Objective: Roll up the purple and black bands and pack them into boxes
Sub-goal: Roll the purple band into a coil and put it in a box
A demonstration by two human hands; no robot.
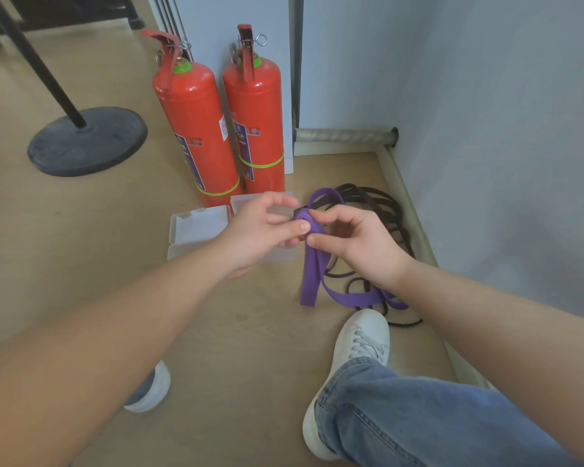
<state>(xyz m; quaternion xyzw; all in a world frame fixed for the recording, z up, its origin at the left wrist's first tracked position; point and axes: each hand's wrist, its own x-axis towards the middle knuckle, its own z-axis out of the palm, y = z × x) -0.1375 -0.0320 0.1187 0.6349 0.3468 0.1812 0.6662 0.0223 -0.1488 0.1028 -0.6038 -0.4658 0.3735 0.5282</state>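
Purple band (312,274) pinched by left hand (263,230) and right hand (354,244), small coil started, above floor near clear boxes (196,230).

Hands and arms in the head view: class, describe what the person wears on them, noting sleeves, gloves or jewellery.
The left forearm and right forearm are bare to the frame edge; no sleeves show. The left hand and right hand wear no gloves, rings or watch. Nails are short.

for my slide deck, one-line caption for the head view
Left hand and right hand roll the purple band into a coil, black band and clear boxes on the floor.
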